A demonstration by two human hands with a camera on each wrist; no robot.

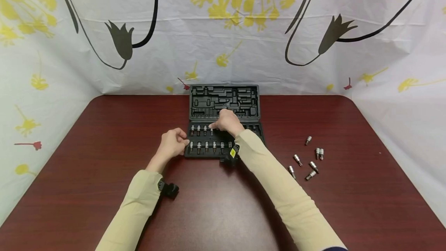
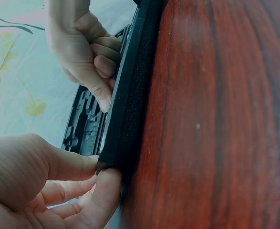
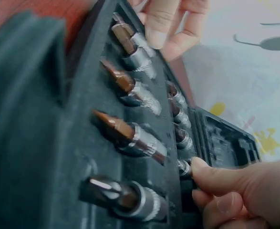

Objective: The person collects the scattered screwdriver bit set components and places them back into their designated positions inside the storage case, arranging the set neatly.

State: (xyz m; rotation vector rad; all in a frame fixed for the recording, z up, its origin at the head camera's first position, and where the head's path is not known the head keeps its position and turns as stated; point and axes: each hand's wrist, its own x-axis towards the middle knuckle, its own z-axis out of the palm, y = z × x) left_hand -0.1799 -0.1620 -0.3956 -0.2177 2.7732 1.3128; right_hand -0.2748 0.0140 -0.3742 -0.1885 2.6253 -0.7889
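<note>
An open black plastic case (image 1: 201,138) lies at the far middle of the table, holding two rows of bit sockets. My left hand (image 1: 171,142) pinches the case's near left corner, thumb on top and a finger against the underside in the left wrist view. Over the back row, my right hand (image 1: 228,122) presses its thumb against the end of a silver bit socket (image 3: 183,168); its other fingers are curled in. Front-row bit sockets (image 3: 142,143) show silver bodies and brownish tips in the right wrist view. The forearm and hand hide the case's right part.
The case lid (image 1: 223,105) stands raised at the back, against a patterned white cloth (image 1: 244,65). Several loose bit sockets (image 1: 297,160) lie scattered on the dark red table (image 1: 348,200) to the right of the right forearm.
</note>
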